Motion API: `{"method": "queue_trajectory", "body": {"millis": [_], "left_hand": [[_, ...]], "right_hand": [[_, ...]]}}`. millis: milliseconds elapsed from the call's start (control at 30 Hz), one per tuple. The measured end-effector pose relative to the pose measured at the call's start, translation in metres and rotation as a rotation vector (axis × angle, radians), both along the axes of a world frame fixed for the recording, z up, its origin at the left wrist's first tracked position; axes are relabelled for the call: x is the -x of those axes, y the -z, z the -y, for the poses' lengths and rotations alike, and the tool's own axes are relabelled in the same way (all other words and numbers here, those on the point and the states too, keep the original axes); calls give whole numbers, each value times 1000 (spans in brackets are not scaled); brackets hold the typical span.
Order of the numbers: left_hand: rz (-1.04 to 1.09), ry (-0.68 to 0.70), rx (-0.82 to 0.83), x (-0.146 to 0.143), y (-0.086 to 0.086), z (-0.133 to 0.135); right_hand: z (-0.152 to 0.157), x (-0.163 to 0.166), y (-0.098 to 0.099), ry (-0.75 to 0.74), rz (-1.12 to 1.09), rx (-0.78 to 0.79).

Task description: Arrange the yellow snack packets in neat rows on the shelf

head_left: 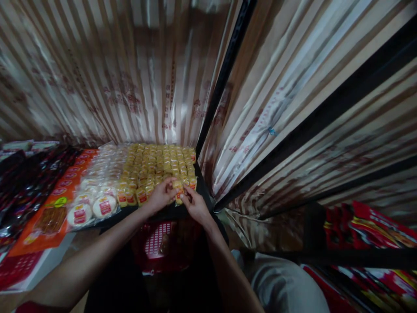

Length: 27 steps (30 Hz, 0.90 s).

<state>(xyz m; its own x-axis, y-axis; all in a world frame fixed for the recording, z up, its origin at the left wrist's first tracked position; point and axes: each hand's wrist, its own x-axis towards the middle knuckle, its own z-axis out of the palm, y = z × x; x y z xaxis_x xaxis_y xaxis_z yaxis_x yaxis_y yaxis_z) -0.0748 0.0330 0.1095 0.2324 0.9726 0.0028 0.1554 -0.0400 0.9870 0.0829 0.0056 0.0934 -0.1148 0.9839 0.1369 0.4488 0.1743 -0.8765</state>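
Up front in the head view, both hands meeting over one yellow packet (178,191) at the near edge of a shelf (169,212). Left hand (160,196) at 9 o'clock of the packet, fingers (168,184) curled over its top and pinched on it. Right hand (194,204) at 4 o'clock of it, fingertips (184,194) pressed to its right side, thumb below; clamped on the same packet. Packet upright between the two sets of fingers, touching the front row of the yellow packets (159,167) at 12 o'clock, packed tight in rows back to the wall.

At 9 o'clock of the hands, round white buns (97,204) in clear wrap, just beside the yellow rows. Further at 9 o'clock, an orange pack (52,213) lying flat, then dark glossy packs (22,187) at the far left. At 6 o'clock, below the shelf edge and between the forearms, a red basket (159,243), dim. Striped, shiny curtain (130,78) hanging behind the shelf at 12 o'clock and along the right, crossed by black bars (224,74). At 4 o'clock, red packs (371,234), well apart from the hands. Dim light, edges blurred.
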Motion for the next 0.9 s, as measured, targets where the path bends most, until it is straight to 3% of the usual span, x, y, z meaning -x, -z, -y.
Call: {"method": "queue_trajectory", "body": {"millis": [200, 433, 633, 900], "left_hand": [[-236, -63, -262, -28, -29, -55], [-391, -104, -376, -73, -50, -130], [-535, -69, -357, -110, -41, -172], [-814, 10, -430, -119, -10, -189]], "right_hand": [[-34, -8, -6, 331, -54, -214], [-81, -25, -10, 509, -169, -123], [-118, -38, 17, 540, -352, -102], [-145, -49, 53, 540, -441, -50]]}}
